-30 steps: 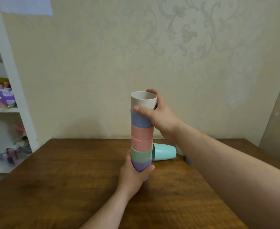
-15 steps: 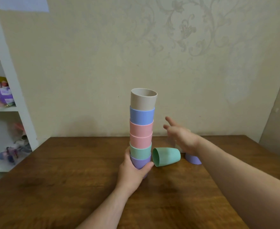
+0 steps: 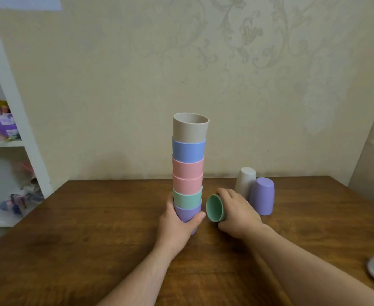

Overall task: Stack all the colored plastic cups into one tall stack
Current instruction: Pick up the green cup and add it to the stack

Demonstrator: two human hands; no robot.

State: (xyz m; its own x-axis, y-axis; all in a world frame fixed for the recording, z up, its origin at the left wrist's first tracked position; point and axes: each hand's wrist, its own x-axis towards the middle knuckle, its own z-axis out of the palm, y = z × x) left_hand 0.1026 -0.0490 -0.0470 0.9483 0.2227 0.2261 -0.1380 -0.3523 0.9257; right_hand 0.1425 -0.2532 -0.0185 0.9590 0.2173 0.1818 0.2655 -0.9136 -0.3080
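A person's left hand (image 3: pixel 177 221) wraps the purple base of a six-cup stack (image 3: pixel 188 171) on a wooden table (image 3: pixel 93 228), while the right hand (image 3: pixel 237 210) closes over a green cup (image 3: pixel 214 208) lying on its side just right of the stack. Its long axis runs roughly level, mouth toward the stack; the far fingers are hidden, so the grip looks closed but unconfirmed.

Patterned beige wall (image 3: pixel 203 62), wooden table (image 3: pixel 93 239), white shelf (image 3: pixel 16 102)

The left hand (image 3: pixel 177 219) grips the stack (image 3: pixel 188 171) at its base while the right hand (image 3: pixel 237 212) clasps the tipped green cup (image 3: pixel 214 208).
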